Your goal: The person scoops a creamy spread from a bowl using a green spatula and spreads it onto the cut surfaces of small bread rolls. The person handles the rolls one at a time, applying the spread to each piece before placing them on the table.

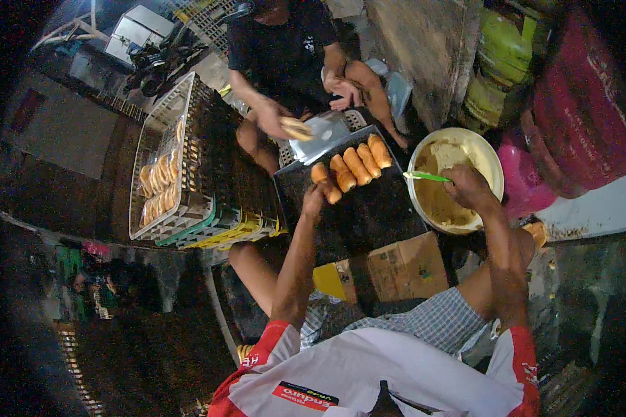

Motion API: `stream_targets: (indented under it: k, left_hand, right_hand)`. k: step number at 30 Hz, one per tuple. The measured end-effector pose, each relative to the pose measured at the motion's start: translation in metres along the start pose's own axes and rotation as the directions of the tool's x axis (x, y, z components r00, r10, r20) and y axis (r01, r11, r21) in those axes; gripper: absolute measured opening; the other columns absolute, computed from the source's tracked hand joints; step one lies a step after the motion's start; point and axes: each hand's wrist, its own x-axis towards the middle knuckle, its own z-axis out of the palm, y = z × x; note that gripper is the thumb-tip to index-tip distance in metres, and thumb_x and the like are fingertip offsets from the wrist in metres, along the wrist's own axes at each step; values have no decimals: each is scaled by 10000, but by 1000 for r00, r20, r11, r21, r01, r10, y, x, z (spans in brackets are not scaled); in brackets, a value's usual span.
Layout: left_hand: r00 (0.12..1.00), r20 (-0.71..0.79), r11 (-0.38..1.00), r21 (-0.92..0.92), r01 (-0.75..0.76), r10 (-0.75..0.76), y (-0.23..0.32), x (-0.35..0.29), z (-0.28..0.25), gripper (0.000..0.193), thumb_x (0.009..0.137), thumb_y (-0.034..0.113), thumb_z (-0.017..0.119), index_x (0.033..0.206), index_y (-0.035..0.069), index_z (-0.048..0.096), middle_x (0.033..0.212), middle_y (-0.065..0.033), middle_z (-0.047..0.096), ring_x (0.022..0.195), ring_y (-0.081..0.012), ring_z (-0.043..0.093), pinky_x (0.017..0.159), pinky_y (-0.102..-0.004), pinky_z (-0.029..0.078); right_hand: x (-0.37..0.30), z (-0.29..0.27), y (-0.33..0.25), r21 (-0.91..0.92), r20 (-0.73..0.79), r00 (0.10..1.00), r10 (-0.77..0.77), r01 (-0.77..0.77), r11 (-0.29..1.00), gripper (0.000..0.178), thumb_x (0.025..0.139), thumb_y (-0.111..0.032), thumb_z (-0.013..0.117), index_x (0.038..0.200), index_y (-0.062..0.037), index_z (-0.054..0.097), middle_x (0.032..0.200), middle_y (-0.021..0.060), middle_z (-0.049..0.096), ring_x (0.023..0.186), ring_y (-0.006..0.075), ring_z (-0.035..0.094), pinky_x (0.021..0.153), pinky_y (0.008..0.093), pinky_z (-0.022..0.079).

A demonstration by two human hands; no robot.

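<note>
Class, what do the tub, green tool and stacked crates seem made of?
Tub: probably smooth plastic, from its soft pale sheen; coated metal is possible. Tool: likely plastic, its green bright and even. Crates: apparently moulded plastic, fairly matte, with regular holes.

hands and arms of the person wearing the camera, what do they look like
The left hand and right hand are bare, with no gloves. Both forearms are uncovered too. The upper arms go into short sleeves in red, with white lettering, belonging to a mostly white shirt.
</note>
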Motion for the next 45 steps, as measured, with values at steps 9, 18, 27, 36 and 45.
stream_targets:
  k: [9,18,27,36,45]
  left_hand:
    - [709,697,794,489,-360,-108,86,-202,83,659,888,374,683,1394,19,456,1351,-192,544,1221,-301,546,1026,-400,438]
    - [826,522,649,707,-280,-213,48,-256,49,592,881,371,671,1319,20,482,1210,-260,604,1111,-401,598,937,-459,486]
    - [752,593,479,769,-423,-287,-24,-263,76,370,829,328,638,1088,65,664,990,-232,684,951,-409,654,813,-498,527]
    - [406,788,634,614,-471,-462,-34,-284,124,359,808,329,647,1057,73,687,993,-194,693,933,-396,661,789,-491,532]
    - [409,785,648,617,-447,-465,-30,-273,119,356,803,326,657,1049,69,686,994,-191,693,926,-391,662,788,-485,532]
  right_hand:
    - [-30,-28,20,-247,9,904,428,-413,877,272,745,-60,620,1002,-52,707,997,233,664,924,398,654,827,485,523]
    - [-22,25,70,-490,73,831,552,-452,746,249,840,-215,571,978,-69,718,1005,183,705,929,366,691,795,465,556]
    - [-15,43,-2,-636,-162,984,80,-166,754,286,899,-294,576,1099,-103,648,1092,120,640,1042,339,585,772,510,506]
    - [-30,76,-139,-166,88,859,-504,512,843,412,817,-202,715,1170,-30,591,1030,201,585,952,399,577,826,457,480]
    - [-41,101,-132,-17,120,909,-399,404,915,384,828,-252,732,1137,-42,640,1072,207,632,998,383,600,878,449,495]
